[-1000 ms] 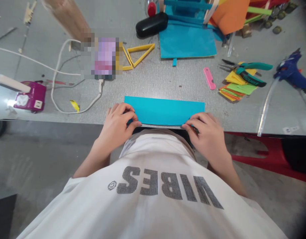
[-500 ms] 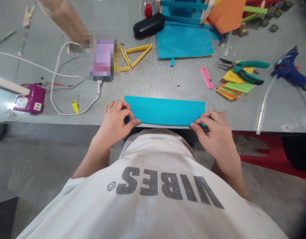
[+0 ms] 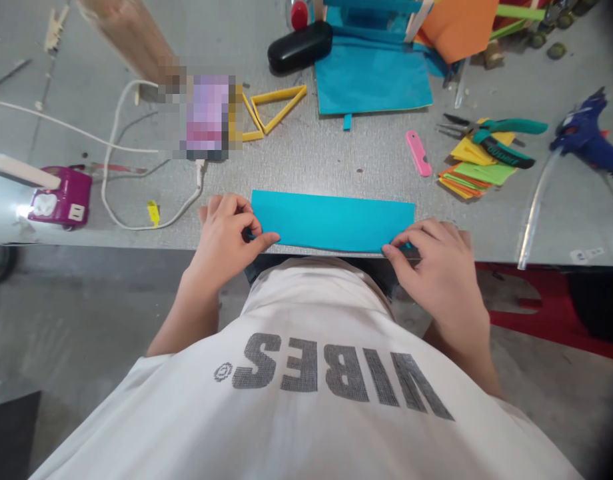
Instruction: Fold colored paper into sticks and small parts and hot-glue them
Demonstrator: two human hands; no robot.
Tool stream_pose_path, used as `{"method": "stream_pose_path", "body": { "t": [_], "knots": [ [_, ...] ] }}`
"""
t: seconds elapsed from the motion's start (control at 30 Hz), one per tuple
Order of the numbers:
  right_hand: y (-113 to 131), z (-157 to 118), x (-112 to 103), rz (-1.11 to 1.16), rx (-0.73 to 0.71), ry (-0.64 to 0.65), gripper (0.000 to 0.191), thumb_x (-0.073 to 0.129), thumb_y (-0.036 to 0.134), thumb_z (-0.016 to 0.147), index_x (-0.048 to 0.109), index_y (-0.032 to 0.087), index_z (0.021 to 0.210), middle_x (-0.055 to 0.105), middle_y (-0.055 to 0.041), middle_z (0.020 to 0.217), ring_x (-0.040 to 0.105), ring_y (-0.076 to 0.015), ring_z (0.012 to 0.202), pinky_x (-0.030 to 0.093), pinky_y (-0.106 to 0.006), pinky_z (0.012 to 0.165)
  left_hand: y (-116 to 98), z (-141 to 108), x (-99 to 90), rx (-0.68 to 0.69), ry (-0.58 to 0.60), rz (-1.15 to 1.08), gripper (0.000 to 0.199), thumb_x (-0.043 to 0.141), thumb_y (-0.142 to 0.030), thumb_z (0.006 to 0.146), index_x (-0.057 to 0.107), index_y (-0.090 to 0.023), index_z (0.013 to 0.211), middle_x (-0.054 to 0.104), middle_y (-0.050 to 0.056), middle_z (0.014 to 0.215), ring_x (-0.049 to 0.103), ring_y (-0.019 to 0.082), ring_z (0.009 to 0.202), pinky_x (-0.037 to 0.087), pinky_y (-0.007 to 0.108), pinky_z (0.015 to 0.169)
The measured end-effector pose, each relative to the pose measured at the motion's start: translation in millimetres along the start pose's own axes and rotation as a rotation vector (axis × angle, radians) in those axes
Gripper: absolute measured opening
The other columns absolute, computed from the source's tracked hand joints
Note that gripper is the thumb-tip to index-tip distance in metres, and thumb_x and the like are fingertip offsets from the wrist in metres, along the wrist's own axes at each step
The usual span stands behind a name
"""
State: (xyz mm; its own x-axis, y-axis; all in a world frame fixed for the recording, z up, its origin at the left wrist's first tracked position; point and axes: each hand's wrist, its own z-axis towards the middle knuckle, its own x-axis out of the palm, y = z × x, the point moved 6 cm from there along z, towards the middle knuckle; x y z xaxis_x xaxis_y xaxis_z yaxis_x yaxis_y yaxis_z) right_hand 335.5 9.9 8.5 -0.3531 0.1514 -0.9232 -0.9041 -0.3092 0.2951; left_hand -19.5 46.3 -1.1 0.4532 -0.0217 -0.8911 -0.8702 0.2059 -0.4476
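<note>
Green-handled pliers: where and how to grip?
The pliers are probably best gripped around both handles, from above and the right. The handles splay toward the blue glue gun, jaws pointing left. Colored paper pieces lie under them, so lift straight up.

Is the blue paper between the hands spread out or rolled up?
Spread out: the blue paper shows its broad face between left hand and right hand; any fold underneath, cannot tell.
</note>
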Motion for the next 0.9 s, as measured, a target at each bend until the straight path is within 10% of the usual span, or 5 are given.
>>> {"method": "stream_pose_path", "body": {
  "t": [0.37,0.9],
  "knots": [
    [90.2,27.1,31.4,-0.036,-0.286,0.098,0.031,0.061,0.04,0.116,0.079,0.022,0.099,0.081,-0.0068,0.103,0.066,-0.0252,0.098,0.035,-0.047,0.107,-1.6,-3.0,1.9,-0.005,0.01,0.029,0.037,0.078,-0.046,0.102,0.066,-0.021,0.078,0.063,0.012,0.122,0.055,0.037,0.128,0.041,0.062,0.114],
    [86.7,47.0,40.9,-0.076,-0.099,0.373,0.034,0.062,0.044,0.115,0.083,0.021,0.1,0.075,-0.0092,0.106,0.059,-0.0267,0.1,0.028,-0.045,0.092,0.5,-6.4,0.4,0.015,-0.028,0.047,0.022,0.077,-0.044,0.103,0.076,-0.022,0.099,0.068,0.013,0.125,0.059,0.037,0.125,0.046,0.061,0.11]
  ]
}}
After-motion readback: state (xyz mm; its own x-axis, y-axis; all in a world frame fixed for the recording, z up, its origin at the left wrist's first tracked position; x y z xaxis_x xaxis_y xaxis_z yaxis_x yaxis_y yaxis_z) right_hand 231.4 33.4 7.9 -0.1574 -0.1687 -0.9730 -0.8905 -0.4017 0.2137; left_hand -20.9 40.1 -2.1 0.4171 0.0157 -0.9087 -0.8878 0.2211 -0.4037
